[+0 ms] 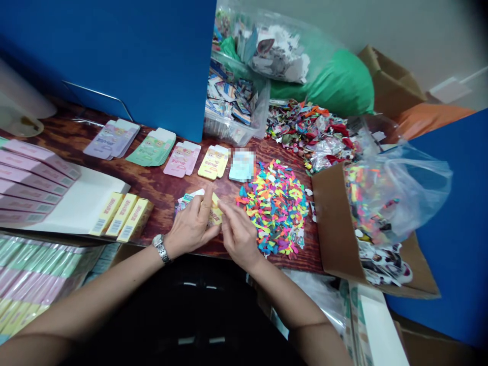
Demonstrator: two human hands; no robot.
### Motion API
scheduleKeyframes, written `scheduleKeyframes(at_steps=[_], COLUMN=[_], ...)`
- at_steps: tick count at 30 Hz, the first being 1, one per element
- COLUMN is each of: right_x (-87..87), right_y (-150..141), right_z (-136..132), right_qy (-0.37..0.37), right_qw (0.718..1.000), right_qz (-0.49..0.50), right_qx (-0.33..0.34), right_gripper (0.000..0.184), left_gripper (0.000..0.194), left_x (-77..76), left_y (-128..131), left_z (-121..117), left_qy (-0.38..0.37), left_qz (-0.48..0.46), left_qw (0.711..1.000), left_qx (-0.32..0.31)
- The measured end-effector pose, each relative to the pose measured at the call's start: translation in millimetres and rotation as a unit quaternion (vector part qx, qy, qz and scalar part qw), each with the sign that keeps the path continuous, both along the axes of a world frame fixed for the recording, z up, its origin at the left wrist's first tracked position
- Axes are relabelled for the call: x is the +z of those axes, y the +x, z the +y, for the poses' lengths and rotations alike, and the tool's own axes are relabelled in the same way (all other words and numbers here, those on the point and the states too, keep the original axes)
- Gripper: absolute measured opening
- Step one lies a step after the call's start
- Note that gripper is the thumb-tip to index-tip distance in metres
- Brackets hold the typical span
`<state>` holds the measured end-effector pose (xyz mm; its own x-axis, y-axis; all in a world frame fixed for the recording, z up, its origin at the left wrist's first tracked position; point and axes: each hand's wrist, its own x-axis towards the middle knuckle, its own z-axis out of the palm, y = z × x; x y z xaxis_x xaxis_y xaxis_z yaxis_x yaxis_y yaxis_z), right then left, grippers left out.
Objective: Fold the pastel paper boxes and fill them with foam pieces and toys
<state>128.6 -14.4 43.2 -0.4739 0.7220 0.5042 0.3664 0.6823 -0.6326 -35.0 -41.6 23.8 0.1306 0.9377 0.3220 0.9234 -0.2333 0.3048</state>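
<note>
A small yellow cardboard box (pixel 215 215) is between my two hands, close to the table's front edge. My left hand (pixel 192 223), with a metal watch on its wrist, grips it from the left and covers part of it. From the right, my right hand (pixel 240 235) pinches the box near its upper end with bent fingers. Partly hidden behind my left hand are printed cards (pixel 185 200) lying on the table. Just right of my right hand spreads a heap of small bright-coloured pieces (pixel 280 203).
Flat purple (pixel 112 139), green (pixel 152 147), pink (pixel 182 158), yellow (pixel 213 161) and pale blue (pixel 241 165) cartons lie in a row behind. Yellow boxes (pixel 129 216) stand on a white tray (pixel 89 190) at left. A cardboard box (pixel 331 223) stands right.
</note>
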Motion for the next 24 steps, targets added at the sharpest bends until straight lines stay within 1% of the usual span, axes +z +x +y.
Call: scheduleKeyframes(at_steps=[3, 5, 6, 8, 10, 11, 13, 15, 18, 20, 22, 23, 24], right_x=[-1.5, -3.3, -5.1, -10.7, -17.0, -19.9, -24.6, -28.9, -36.1, -40.0, -40.4, -38.5, -35.1], right_y=[-1, -2, -4, -11, -22, -30, -44, -58, -71, -75, -77, -77, -77], right_z=[2, 16, 28, 63, 106, 128, 166, 192, 209, 212, 212, 212, 210], right_qy=[-0.022, -0.041, -0.045, -0.032, -0.003, 0.006, 0.007, -0.016, -0.061, -0.061, -0.030, -0.007, 0.015], right_qw=[0.999, 0.997, 0.997, 0.996, 0.989, 0.980, 0.957, 0.930, 0.895, 0.886, 0.892, 0.899, 0.908], right_qz=[-0.012, -0.018, -0.028, -0.072, -0.149, -0.197, -0.289, -0.368, -0.442, -0.458, -0.451, -0.438, -0.419], right_qx=[0.039, 0.061, 0.062, 0.044, 0.016, 0.013, 0.016, 0.017, 0.026, 0.031, 0.019, 0.008, -0.002], right_gripper=[0.052, 0.049, 0.047, 0.044, 0.045, 0.048, 0.059, 0.075, 0.091, 0.094, 0.092, 0.087, 0.077], left_gripper=[0.093, 0.090, 0.089, 0.082, 0.073, 0.070, 0.067, 0.064, 0.060, 0.060, 0.064, 0.067, 0.070], left_x=[1.5, 6.4, 9.6, 16.1, 20.1, 20.6, 18.3, 12.6, 1.6, -3.5, -4.4, -3.0, -0.5], left_y=[-5, -11, -15, -22, -30, -34, -39, -43, -49, -53, -58, -60, -61], left_z=[-9, -18, -24, -34, -43, -46, -48, -48, -46, -46, -47, -47, -46], left_qy=[-0.039, -0.063, -0.071, -0.077, -0.077, -0.076, -0.071, -0.067, -0.062, -0.060, -0.061, -0.062, -0.060], left_qz=[-0.016, -0.026, -0.014, 0.051, 0.136, 0.166, 0.194, 0.193, 0.159, 0.126, 0.100, 0.095, 0.094], left_qw=[0.999, 0.998, 0.997, 0.995, 0.987, 0.982, 0.976, 0.976, 0.980, 0.984, 0.986, 0.987, 0.987], left_qx=[0.011, 0.014, 0.016, 0.030, 0.048, 0.056, 0.067, 0.082, 0.104, 0.115, 0.118, 0.117, 0.115])
